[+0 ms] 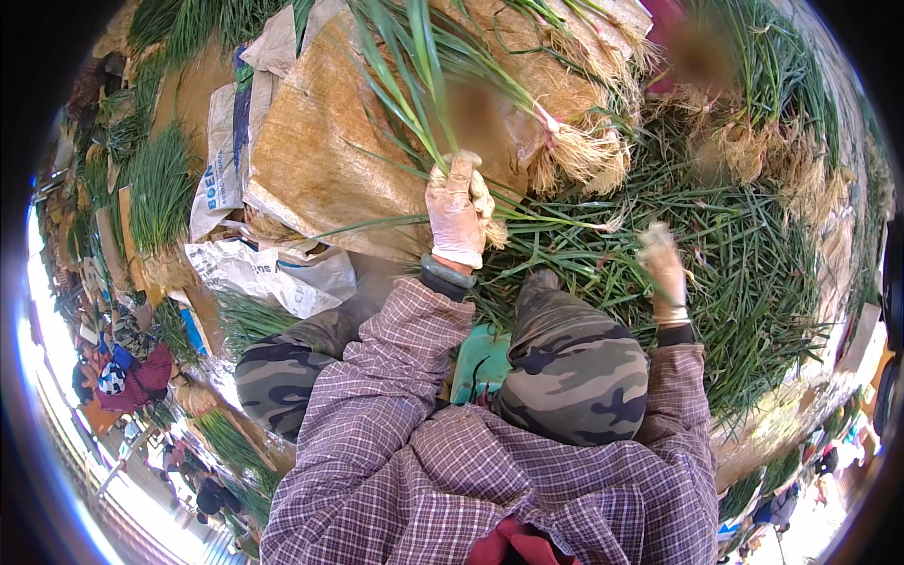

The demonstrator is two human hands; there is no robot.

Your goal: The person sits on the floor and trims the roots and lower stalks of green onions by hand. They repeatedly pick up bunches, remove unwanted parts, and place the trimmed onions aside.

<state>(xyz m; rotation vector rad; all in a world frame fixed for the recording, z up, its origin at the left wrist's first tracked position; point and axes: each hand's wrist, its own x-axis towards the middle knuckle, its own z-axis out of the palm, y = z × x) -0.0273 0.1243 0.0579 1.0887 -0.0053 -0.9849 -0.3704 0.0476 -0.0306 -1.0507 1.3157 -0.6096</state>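
Observation:
My left hand [459,205], in a thin pale glove, is closed around a spring onion [421,116]. Its green leaves rise away from me above the fist, and pale roots show beside the palm. To the right, my gloved right hand [662,272] is blurred over a heap of loose green leaves [741,282]. A leaf blurs against its fingers; whether they grip it is unclear. Beyond my left hand, rooted spring onions [565,138] with pinkish bulbs lie on a tan woven sack [339,148].
More rooted bunches [763,120] lie at the upper right. White printed sacks [275,275] sit left of my knees, near a standing bundle of spring onions [161,191]. A turquoise plastic object [482,364] shows between my legs. A person [134,374] is at the far left.

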